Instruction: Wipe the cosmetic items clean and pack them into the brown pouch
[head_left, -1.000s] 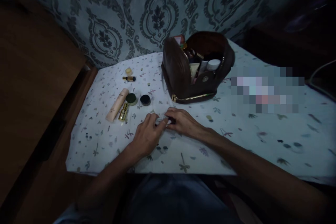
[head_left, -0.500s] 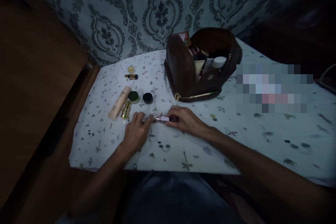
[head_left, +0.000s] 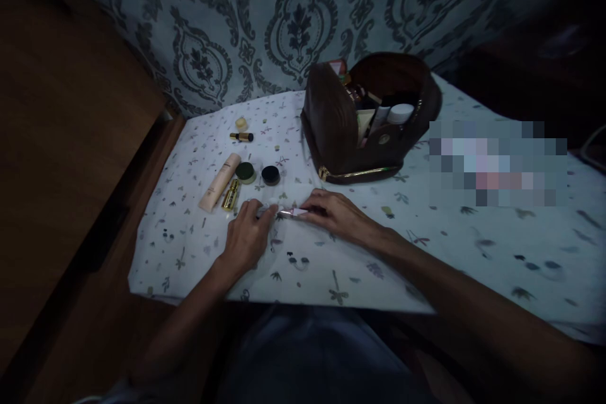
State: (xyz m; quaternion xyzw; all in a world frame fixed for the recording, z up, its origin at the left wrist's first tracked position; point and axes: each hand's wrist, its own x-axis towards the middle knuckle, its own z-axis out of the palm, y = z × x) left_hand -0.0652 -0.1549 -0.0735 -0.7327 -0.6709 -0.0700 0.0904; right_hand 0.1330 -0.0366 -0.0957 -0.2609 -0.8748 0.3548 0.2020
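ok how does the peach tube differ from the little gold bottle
The peach tube is clearly longer than the gold bottle. The tube's surface looks dull, while the bottle's is shiny. Both lie slanted on the patterned cloth.

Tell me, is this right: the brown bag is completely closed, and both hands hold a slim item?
Not quite: the head view shows the brown bag open, with a white-lidded container visible inside. The left hand and right hand do hold a slim item.

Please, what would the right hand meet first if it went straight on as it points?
Beyond the slim item it holds, probably the left hand, though depth is hard to judge.
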